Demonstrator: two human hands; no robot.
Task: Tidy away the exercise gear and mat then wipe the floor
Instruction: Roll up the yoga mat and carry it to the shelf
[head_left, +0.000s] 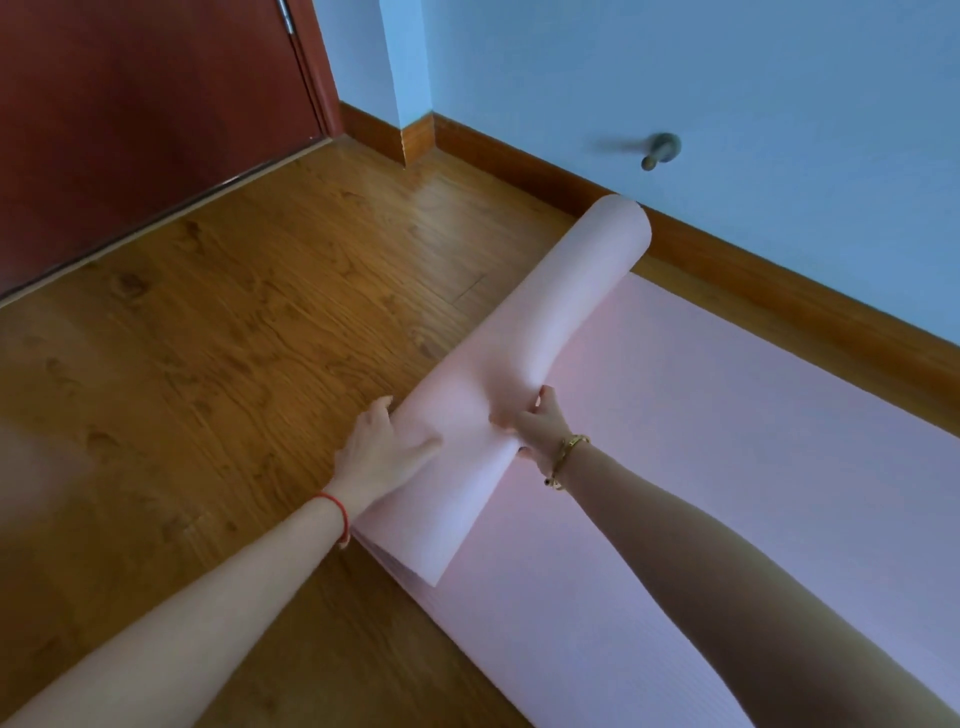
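Note:
A pale pink exercise mat (727, 467) lies on the wooden floor along the right wall, partly rolled into a thick roll (561, 306) that runs from near my wrists toward the skirting board. My left hand (382, 452) presses flat on the left side of the roll, a red string on its wrist. My right hand (535, 415) grips the roll from the right side, fingers dug into it, a gold bracelet on its wrist. The unrolled part of the mat stretches to the right and toward me.
The wooden floor (234, 338) spreads to the left. A dark red door (145, 114) stands at the back left. A light blue wall (753, 93) with a brown skirting board (779, 270) runs along the right; a metal door stopper (661, 150) sticks out of it.

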